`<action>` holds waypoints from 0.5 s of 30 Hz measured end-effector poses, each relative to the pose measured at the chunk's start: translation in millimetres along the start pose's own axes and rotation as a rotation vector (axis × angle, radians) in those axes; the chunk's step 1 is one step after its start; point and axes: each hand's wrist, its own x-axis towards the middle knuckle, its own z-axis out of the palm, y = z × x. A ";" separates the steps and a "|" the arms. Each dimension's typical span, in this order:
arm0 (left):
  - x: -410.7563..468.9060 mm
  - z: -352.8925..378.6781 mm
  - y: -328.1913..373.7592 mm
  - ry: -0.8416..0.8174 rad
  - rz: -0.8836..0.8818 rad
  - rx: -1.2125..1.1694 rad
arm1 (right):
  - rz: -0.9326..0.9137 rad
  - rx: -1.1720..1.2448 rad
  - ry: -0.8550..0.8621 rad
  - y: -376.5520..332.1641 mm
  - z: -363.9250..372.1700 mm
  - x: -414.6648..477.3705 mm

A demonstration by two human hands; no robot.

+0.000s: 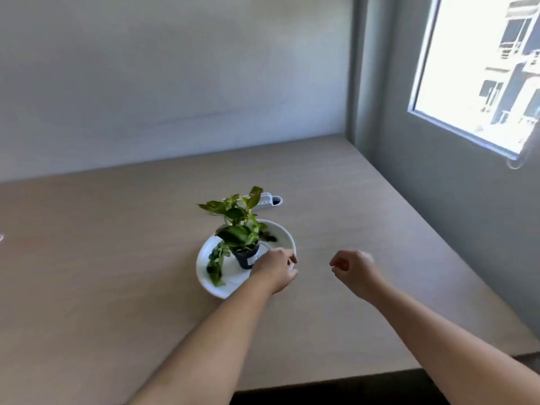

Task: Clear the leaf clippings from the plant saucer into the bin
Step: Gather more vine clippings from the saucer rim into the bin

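A white saucer sits mid-table with a small plant in a dark pot standing in it. Dark leaf clippings lie on the saucer's far right side, and green leaves trail over its near left part. My left hand rests on the saucer's near right rim beside the pot, fingers and thumb closed around the edge. My right hand hovers over the bare table to the right of the saucer, fingers curled in, with nothing visible in it. No bin is in view.
A white elongated object lies on the table just behind the plant. The wooden table meets a wall at the back and another on the right, where there is a window. The table's front edge runs along the bottom right.
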 end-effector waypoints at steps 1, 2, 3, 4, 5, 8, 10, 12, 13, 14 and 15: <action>-2.3 -5.8 -25.6 0.001 -0.042 0.005 | -0.028 -0.007 -0.039 -16.0 16.1 8.3; -3.5 -12.0 -55.7 -0.003 -0.083 0.013 | -0.056 -0.020 -0.086 -33.3 35.6 18.2; -4.2 -17.0 -82.4 -0.015 -0.120 0.026 | -0.081 -0.036 -0.137 -47.0 53.7 26.4; -3.7 -20.8 -108.7 -0.038 -0.152 0.043 | -0.103 -0.056 -0.199 -59.1 72.4 34.1; -2.4 -24.0 -134.2 -0.069 -0.173 0.066 | -0.126 -0.079 -0.265 -70.1 91.5 41.4; 1.6 -25.8 -189.8 -0.193 -0.179 0.123 | -0.169 -0.158 -0.449 -91.3 138.5 53.3; 3.6 -23.8 -214.2 -0.269 -0.141 0.194 | -0.176 -0.217 -0.552 -98.5 162.4 58.4; 5.7 -20.8 -228.7 -0.314 -0.104 0.232 | -0.204 -0.285 -0.616 -100.1 174.1 61.5; 7.5 -19.6 -233.8 -0.330 -0.090 0.237 | -0.216 -0.315 -0.633 -99.7 176.6 63.5; 9.4 -18.9 -236.8 -0.341 -0.073 0.240 | -0.218 -0.334 -0.644 -98.3 176.4 65.8; 11.5 -18.5 -238.5 -0.344 -0.058 0.239 | -0.212 -0.345 -0.656 -96.1 174.7 68.6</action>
